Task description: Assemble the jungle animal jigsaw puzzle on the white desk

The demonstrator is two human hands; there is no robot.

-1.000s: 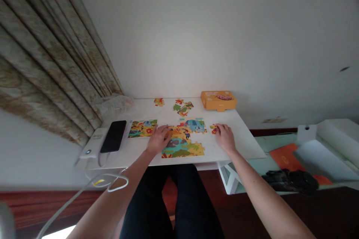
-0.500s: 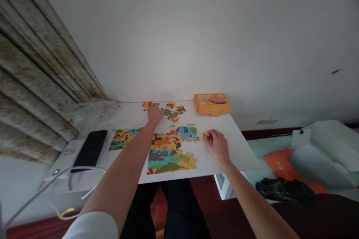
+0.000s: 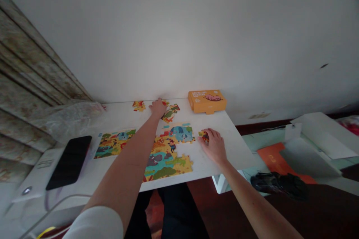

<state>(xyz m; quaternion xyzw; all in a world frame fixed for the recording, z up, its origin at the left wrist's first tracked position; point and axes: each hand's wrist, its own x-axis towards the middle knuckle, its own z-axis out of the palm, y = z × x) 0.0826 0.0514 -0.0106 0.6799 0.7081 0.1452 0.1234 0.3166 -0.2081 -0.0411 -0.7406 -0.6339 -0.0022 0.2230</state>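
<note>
With the table's [image 3: 232, 149] middle as the dial and the wall at 12 o'clock, the joined puzzle [image 3: 168, 162] reaches close to the edge at 6. Bare tabletop lies beyond the right hand [image 3: 213, 145] toward 3, and between the tiger pieces [image 3: 138, 105] at 11 and the picture card [image 3: 108, 145] at 9. The orange box [image 3: 207, 101] stands at 1, near the wall.

The left hand [image 3: 158, 107], at 12, partly covers the loose pieces [image 3: 171, 112]; whether it grasps any I cannot tell. The right hand's fingers curve over a small puzzle piece [image 3: 205, 136], their grip unclear. The left forearm hides parts of the card and joined puzzle.

The box reads "LEVEL UP PUZZLES"; print on the white box [image 3: 35, 173], beside the phone [image 3: 70, 162] at 8, is illegible.
</note>
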